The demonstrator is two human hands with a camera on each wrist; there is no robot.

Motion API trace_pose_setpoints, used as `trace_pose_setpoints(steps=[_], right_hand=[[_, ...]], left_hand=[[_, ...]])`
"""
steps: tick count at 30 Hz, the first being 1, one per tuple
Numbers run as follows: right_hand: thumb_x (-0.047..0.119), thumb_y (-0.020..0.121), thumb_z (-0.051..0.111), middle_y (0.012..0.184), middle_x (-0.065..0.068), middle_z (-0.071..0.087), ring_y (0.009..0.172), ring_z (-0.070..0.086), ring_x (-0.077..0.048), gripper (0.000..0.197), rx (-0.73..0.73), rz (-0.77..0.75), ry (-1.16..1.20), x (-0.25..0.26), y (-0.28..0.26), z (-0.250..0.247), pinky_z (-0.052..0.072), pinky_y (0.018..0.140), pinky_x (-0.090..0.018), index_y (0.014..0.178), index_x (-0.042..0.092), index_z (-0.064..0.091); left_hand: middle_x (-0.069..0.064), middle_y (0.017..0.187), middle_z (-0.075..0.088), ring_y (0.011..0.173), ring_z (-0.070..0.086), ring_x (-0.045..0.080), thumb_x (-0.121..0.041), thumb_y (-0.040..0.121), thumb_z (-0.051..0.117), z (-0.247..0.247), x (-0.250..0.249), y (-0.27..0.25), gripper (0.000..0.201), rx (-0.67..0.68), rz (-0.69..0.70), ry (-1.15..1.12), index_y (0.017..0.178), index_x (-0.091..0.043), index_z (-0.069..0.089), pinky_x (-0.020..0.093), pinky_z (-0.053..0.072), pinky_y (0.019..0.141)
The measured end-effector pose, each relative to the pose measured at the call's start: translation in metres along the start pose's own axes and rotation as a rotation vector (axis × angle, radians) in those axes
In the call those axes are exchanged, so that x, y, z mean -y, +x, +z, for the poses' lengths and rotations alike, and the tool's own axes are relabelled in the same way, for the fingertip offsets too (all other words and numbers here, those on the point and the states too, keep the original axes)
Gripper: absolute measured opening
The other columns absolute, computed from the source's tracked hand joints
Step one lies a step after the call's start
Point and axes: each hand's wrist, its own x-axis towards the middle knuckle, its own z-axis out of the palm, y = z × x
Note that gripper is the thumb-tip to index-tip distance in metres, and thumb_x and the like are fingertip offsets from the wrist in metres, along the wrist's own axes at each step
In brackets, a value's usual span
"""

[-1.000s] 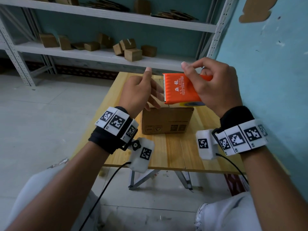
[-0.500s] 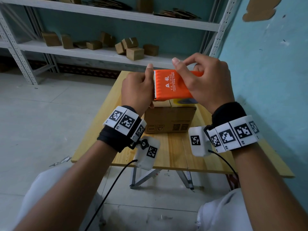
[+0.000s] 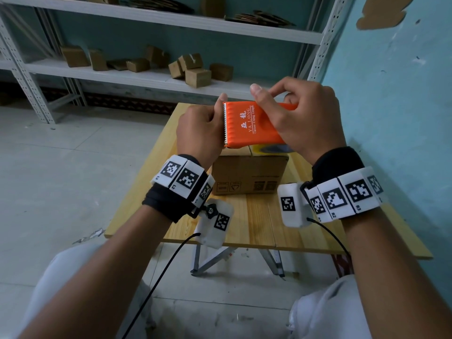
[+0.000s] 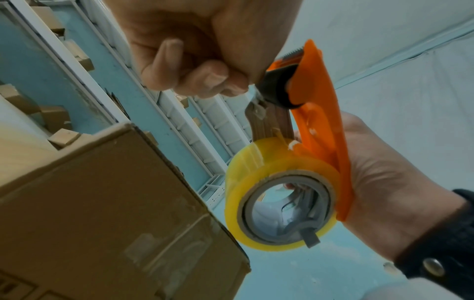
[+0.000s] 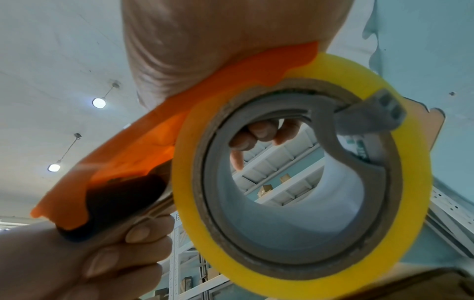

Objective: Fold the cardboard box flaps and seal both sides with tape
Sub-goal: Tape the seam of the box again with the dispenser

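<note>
A closed cardboard box (image 3: 249, 173) stands on the wooden table (image 3: 256, 226). Above it my right hand (image 3: 288, 111) grips an orange tape dispenser (image 3: 249, 126) carrying a yellow tape roll (image 4: 279, 194). My left hand (image 3: 217, 116) is at the dispenser's toothed edge, and its curled fingers (image 4: 202, 79) pinch the tape's free end (image 4: 256, 109) by the black roller. In the right wrist view the tape roll (image 5: 307, 162) fills the frame, with the left hand's fingers (image 5: 123, 249) below the dispenser (image 5: 153, 132). Both hands are clear of the box.
White metal shelves (image 3: 137, 77) behind the table hold several small cardboard boxes (image 3: 195, 69). A blue wall (image 3: 391, 118) runs close along the table's right side. Grey floor lies to the left.
My left hand, open beside the dispenser a second ago, has moved to its toothed edge and closed on the tape end. The right hand keeps hold of the dispenser.
</note>
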Motion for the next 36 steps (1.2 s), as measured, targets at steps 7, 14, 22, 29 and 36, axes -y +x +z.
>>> trace_pose_setpoints(steps=[7, 14, 22, 29, 36], right_hand=[[0.077, 0.082, 0.047, 0.079, 0.004, 0.069, 0.072, 0.062, -0.010, 0.053, 0.006, -0.018, -0.067, -0.002, 0.001, -0.007, 0.054, 0.071, -0.029, 0.085, 0.029, 0.067], [0.079, 0.081, 0.045, 0.074, 0.008, 0.060, 0.071, 0.059, -0.009, 0.057, 0.011, -0.021, -0.132, -0.005, -0.001, -0.013, 0.045, 0.067, -0.024, 0.083, 0.027, 0.067], [0.077, 0.082, 0.048, 0.077, 0.009, 0.058, 0.073, 0.057, -0.008, 0.054, 0.046, -0.003, -0.164, -0.010, -0.006, -0.017, 0.040, 0.067, -0.022, 0.082, 0.026, 0.067], [0.082, 0.078, 0.044, 0.078, 0.007, 0.062, 0.074, 0.059, -0.011, 0.061, 0.064, 0.008, -0.180, -0.016, -0.005, -0.018, 0.048, 0.069, -0.026, 0.082, 0.025, 0.067], [0.082, 0.078, 0.043, 0.077, 0.006, 0.063, 0.072, 0.059, -0.011, 0.064, 0.071, 0.009, -0.202, -0.020, -0.006, -0.018, 0.045, 0.066, -0.025, 0.080, 0.024, 0.068]], left_hand=[[-0.005, 0.042, 0.036, 0.035, 0.034, 0.007, -0.042, 0.100, 0.043, -0.002, 0.003, 0.002, 0.059, -0.011, 0.063, 0.148, 0.048, -0.013, 0.037, 0.016, 0.024, 0.043], [-0.003, 0.045, 0.043, 0.039, 0.037, 0.008, -0.042, 0.099, 0.043, 0.001, 0.003, 0.000, 0.059, 0.013, 0.082, 0.227, 0.049, -0.012, 0.041, 0.015, 0.028, 0.045], [0.008, 0.051, 0.052, 0.047, 0.042, 0.016, -0.045, 0.099, 0.042, 0.005, 0.007, -0.003, 0.060, 0.028, 0.103, 0.270, 0.050, -0.011, 0.044, 0.029, 0.033, 0.050], [0.010, 0.050, 0.052, 0.047, 0.044, 0.021, -0.045, 0.099, 0.043, 0.006, 0.007, -0.004, 0.060, 0.030, 0.120, 0.281, 0.049, -0.012, 0.045, 0.035, 0.039, 0.052], [0.003, 0.053, 0.055, 0.052, 0.053, 0.019, -0.042, 0.099, 0.043, 0.007, 0.006, -0.006, 0.056, 0.078, 0.113, 0.297, 0.060, -0.004, 0.057, 0.026, 0.039, 0.051]])
